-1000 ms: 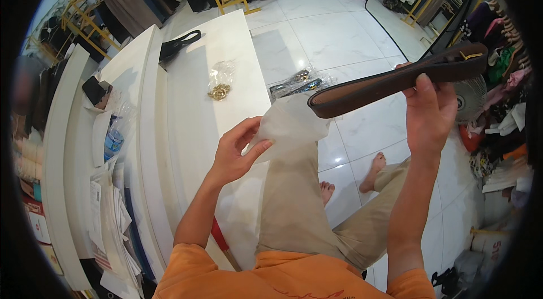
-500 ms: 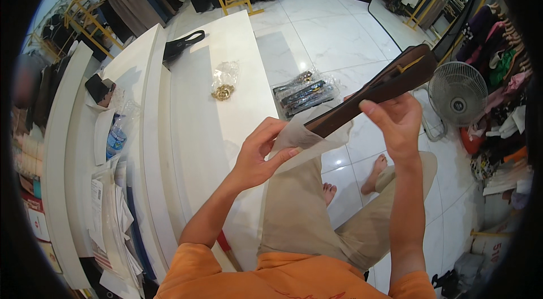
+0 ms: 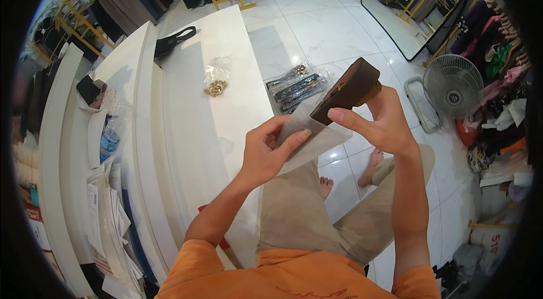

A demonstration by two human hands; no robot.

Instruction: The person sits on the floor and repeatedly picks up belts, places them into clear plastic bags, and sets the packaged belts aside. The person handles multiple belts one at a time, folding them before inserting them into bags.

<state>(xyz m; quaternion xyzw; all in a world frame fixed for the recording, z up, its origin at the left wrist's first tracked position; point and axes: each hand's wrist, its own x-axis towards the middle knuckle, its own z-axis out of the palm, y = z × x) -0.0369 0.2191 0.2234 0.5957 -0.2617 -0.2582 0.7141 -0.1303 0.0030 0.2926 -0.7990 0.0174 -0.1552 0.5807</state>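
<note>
A folded brown belt with a gold-coloured part at its outer end slants up to the right in front of me. Its lower end sits inside a translucent plastic sleeve. My left hand pinches the sleeve at its lower left, the thumb on top. With thumb and fingers, my right hand grips the belt just outside the sleeve's mouth. How deep the belt reaches is partly hidden by the cloudy plastic.
Left of me, a white table carries gold chain-like pieces by a clear bag and a black strapped item. Beyond its right edge lie several wrapped packs. A fan and a mirror stand right.
The belt has slid farther down into the sleeve, so less of it sticks out. My right hand has moved slightly left and down, with the thumb closer to the sleeve's mouth.
</note>
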